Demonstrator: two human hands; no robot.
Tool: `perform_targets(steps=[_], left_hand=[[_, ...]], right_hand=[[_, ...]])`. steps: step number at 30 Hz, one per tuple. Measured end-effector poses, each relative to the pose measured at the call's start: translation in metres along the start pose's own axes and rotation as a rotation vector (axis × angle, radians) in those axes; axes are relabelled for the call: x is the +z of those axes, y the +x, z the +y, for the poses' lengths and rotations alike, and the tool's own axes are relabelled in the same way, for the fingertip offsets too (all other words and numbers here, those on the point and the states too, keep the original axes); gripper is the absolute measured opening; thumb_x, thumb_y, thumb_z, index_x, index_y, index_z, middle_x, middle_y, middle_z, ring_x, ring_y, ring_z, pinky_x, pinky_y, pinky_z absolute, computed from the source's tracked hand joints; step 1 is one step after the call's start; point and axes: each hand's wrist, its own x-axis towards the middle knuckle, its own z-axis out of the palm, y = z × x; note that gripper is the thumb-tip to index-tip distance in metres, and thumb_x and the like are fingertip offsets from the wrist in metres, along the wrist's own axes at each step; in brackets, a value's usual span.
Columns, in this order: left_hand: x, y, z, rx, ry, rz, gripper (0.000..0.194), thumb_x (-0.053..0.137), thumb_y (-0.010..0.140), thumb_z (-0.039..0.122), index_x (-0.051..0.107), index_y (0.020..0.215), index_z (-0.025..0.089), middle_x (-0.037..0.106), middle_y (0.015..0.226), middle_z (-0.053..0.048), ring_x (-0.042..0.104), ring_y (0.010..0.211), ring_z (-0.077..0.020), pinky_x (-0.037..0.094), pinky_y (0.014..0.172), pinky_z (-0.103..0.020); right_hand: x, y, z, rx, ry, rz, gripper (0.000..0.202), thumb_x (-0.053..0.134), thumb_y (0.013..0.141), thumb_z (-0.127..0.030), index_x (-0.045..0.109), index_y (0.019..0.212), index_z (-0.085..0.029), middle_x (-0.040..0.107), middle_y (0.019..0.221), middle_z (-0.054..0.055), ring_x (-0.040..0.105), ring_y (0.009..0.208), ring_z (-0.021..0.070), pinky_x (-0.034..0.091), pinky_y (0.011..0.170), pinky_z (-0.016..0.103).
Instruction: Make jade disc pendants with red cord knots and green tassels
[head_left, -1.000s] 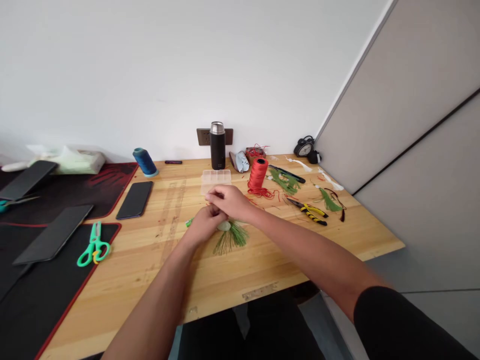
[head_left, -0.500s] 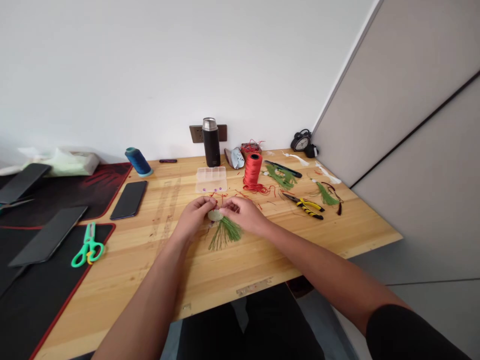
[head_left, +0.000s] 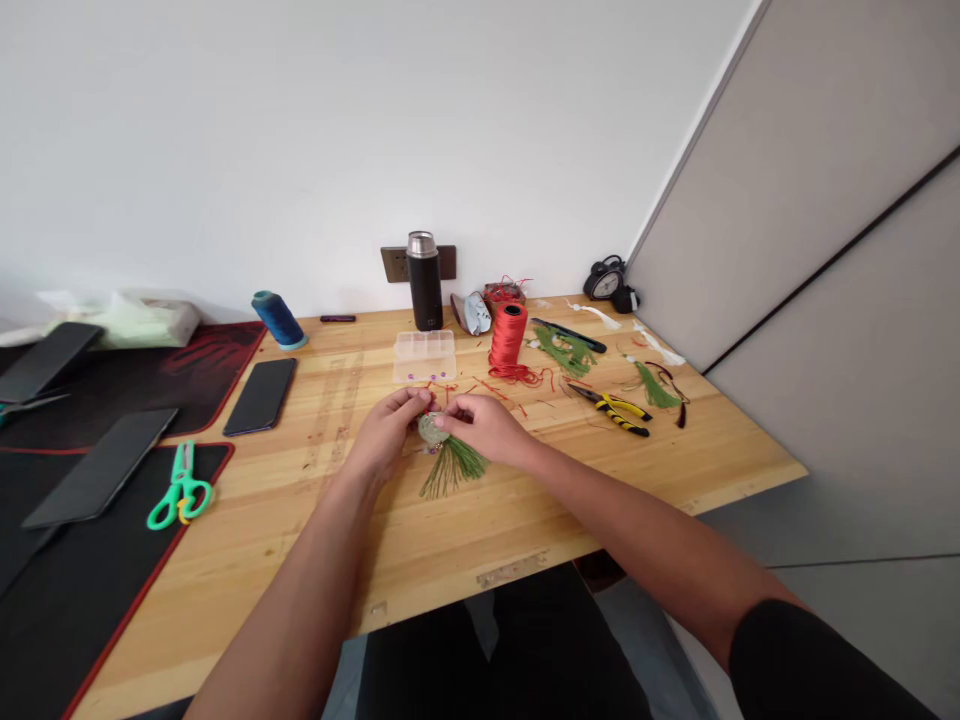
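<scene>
Containers: clear sectioned box (head_left: 425, 348) just beyond the hands; small purple beads (head_left: 433, 377) in its near row. Small box (head_left: 496, 295) topped with red strands, behind red spool (head_left: 508, 335). Black flask (head_left: 425, 290) upright against the wall side; cannot see inside. Tissue pack (head_left: 161, 323) at far left, white sheet protruding.

In hand: pale green disc (head_left: 432, 429) at mid-surface, on the near side of the box, green tassel (head_left: 454, 468) fanned below it. Left hand (head_left: 384, 432): thumb and forefinger pinched together on red cord (head_left: 431, 398) at the disc's upper edge. Right hand (head_left: 489, 428): thumb and forefinger closed over the disc's right side, other fingers curled. Cannot tell whether disc touches the surface (head_left: 300, 560).

Around: red snippets (head_left: 487, 385) scattered between spool and hands. To the right, yellow-black pliers (head_left: 615, 410); beyond, dark cutter (head_left: 574, 335) alongside green strands (head_left: 566, 352); alarm clock (head_left: 604, 280) in far corner. To the left, phone (head_left: 260, 397), blue spool (head_left: 279, 320), and green scissors (head_left: 180, 490) overlapping the dark mat (head_left: 75, 620).

Edges: near edge under both forearms; bare wood between tassel and that edge, and between left forearm and mat. Grey panel (head_left: 840, 300) bounding the right.
</scene>
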Motion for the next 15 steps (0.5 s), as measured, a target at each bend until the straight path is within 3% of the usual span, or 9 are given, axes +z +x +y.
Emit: perform_targets(steps=[8,11,15], left_hand=[[-0.007,0.004,-0.001,0.034,0.151,0.015,0.048,0.090,0.070,0.061,0.077,0.089,0.018,0.080,0.101,-0.010,0.071,0.088,-0.0215,0.052,0.072,-0.029],[-0.013,0.004,0.002,0.104,0.225,0.066,0.045,0.087,0.076,0.060,0.078,0.093,0.020,0.081,0.107,-0.011,0.072,0.102,-0.0241,0.053,0.084,-0.031],[-0.017,0.005,0.002,0.139,0.257,0.038,0.044,0.085,0.080,0.060,0.078,0.094,0.019,0.081,0.103,-0.010,0.072,0.100,-0.0231,0.052,0.091,-0.033]], right_hand=[[-0.011,-0.017,-0.006,0.132,0.216,-0.101,0.028,0.076,0.094,-0.044,0.069,0.083,-0.020,0.071,0.074,0.002,0.068,0.064,0.0165,0.049,0.063,0.028],[-0.015,-0.023,-0.008,0.182,0.253,-0.104,0.027,0.076,0.095,-0.041,0.069,0.084,-0.018,0.075,0.076,0.004,0.071,0.063,0.0163,0.048,0.059,0.026],[-0.021,-0.029,-0.010,0.239,0.312,-0.102,0.021,0.074,0.097,-0.035,0.069,0.088,-0.016,0.077,0.076,0.005,0.075,0.062,0.0163,0.046,0.053,0.023]])
